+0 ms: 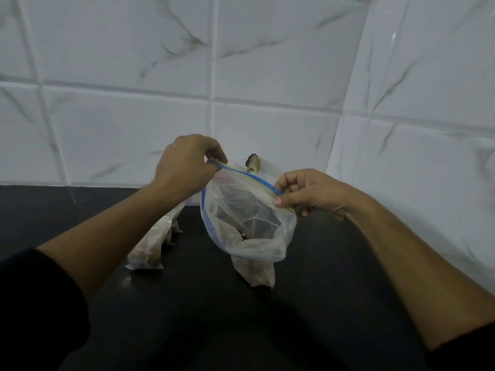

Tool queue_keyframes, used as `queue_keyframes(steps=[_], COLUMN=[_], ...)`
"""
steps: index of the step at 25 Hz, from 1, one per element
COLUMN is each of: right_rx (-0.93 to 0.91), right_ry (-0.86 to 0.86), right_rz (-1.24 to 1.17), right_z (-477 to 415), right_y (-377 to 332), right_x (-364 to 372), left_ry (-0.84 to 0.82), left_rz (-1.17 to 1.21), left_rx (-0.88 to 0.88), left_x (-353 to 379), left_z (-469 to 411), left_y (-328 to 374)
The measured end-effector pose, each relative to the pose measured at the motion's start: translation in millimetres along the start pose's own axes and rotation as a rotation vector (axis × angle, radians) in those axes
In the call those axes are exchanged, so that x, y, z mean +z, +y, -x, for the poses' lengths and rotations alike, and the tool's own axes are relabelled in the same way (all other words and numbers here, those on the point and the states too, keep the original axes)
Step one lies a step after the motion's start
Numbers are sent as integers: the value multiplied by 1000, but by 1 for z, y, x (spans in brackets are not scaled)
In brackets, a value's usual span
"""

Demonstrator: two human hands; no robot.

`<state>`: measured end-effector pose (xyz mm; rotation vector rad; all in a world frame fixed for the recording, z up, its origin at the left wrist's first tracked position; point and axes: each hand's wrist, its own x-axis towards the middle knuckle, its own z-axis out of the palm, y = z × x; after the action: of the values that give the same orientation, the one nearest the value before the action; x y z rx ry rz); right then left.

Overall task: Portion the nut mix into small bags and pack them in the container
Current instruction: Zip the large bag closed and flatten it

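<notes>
White marble-veined wall tiles (267, 62) fill the back and the right side, meeting in a corner, and a black bench (80, 204) runs beneath them.

Above the bench the person holds a clear zip bag (249, 210) in the air with both hands, its mouth gaping toward the viewer. A blue zip strip (254, 178) edged with yellow arcs along the far rim. The left hand (184, 167) sits at eleven o'clock of the bag's mouth. Its grip is clamped on that end of the strip, thumb and fingers pinched together over it. The right hand (310, 191) is at three o'clock of the mouth, its grip likewise closed on the strip, thumb in front and curled fingers behind. The film hangs slack and crumpled below the mouth. What lies inside I cannot tell, as the dark bench shows through.

Two filled bags stand on the bench. The left small bag (150, 250), at eight o'clock of the zip bag, is partly covered by the left forearm and shows brownish contents. The near small bag (255, 274) stands at six o'clock, directly under the hanging film, also brownish inside.

At twelve o'clock, just past the strip, a small dark-and-tan object (253, 163) shows against the wall, too blurred to name. A black sleeve (40, 303) covers the left upper arm.
</notes>
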<state>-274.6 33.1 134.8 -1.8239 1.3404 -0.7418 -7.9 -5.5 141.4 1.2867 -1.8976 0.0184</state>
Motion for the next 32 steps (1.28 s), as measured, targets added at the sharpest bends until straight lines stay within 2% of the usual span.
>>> queue_keyframes(steps=[2,4,6,7,10,13,15,18,22,24,29,32], right_rx=[4,-30,-80,-103,-176,-131,-57,26,51,62,44,120], right_ry=[17,164,334,384,413,298,163,-7,-133,-70,343,421], right_rz=[72,272,531,584,408,46,-103,-136,-57,13,262,280], right_z=[3,1,-3,-4,-6,-1,5,14,21,20,12,9], right_y=[2,2,6,8,5,-5,-3,6,11,13,10,8], right_x=[-4,-2,2,4,12,15,9,-3,-3,0,7,9], left_ry=[-14,-48,-113,-138,-160,-154,-74,0,21,21,5,-3], left_rz=[-3,-28,-82,-106,-106,-84,-80,-96,-103,-107,-111,-91], left_rx=[-26,-11,57,109,244,227,193,159,141,139,137,153], left_x=[0,2,3,3,7,10,9,6,9,9,8,7], left_z=[1,3,7,9,12,8,4,1,1,1,6,9], left_y=[-1,-1,1,2,9,16,13,3,1,1,-2,-5])
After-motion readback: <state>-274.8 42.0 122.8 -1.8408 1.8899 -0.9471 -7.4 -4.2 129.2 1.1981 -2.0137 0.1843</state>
